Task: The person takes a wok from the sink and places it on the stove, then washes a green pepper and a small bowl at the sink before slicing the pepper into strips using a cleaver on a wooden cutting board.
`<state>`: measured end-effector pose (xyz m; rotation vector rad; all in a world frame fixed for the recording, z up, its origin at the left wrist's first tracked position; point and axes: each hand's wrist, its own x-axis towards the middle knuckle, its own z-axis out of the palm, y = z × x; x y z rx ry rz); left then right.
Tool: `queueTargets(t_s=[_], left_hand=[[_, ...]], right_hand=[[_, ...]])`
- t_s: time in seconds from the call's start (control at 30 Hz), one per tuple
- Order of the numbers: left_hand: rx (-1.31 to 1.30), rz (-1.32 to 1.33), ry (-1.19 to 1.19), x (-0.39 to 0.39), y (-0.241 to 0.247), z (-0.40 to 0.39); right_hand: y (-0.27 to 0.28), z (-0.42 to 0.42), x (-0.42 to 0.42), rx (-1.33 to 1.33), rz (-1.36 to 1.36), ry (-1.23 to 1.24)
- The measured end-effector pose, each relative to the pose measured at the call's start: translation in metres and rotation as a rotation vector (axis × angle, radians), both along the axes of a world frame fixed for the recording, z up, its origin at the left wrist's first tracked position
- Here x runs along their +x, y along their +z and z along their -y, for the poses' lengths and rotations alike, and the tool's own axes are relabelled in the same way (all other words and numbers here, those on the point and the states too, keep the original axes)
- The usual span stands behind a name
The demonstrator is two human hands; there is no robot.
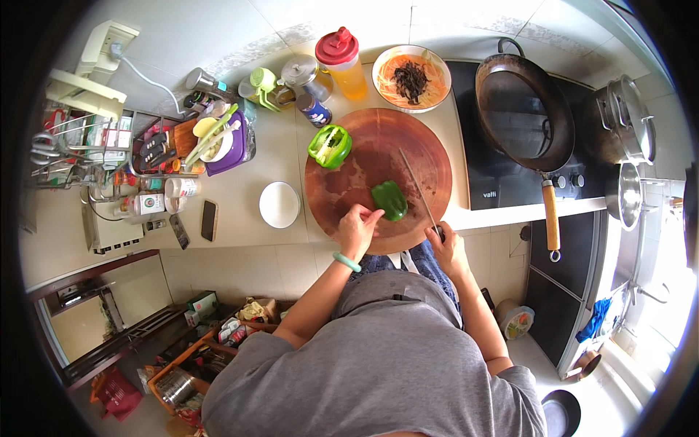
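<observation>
My right hand [450,252] grips the dark handle of a kitchen knife [417,185]. Its blade points away from me over the right part of a round wooden chopping board [382,136]. Left of the blade, a cut piece of green bell pepper [390,201] lies skin side up. My left hand [356,228], with a pale green bangle at the wrist, is at that piece's near left edge, fingertips close together; whether they pinch anything is unclear. A larger cut section of green bell pepper [330,146] rests at the board's far left edge, showing pale ribs and seeds.
A small white bowl [279,205] stands left of the board. Behind are a red-lidded jug [343,63] and a bowl of shredded vegetables [413,79]. On the right, a wok [562,131] sits on the black cooktop [502,194], its wooden handle [551,216] jutting past the counter edge.
</observation>
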<state>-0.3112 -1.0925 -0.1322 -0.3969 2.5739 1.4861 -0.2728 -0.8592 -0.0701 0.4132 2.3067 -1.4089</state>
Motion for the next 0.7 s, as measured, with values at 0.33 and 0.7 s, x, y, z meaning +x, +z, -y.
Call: queueTargets(t_s=[0.33, 0.7], left_hand=[[-0.332, -0.714, -1.011, -0.07, 0.018, -0.002], [-0.346, -0.603, -1.035, -0.071, 0.01, 0.004]], right_hand=[[0.022, 0.017, 0.003, 0.006, -0.007, 0.088], [0.025, 0.012, 0.013, 0.258, -0.073, 0.155]])
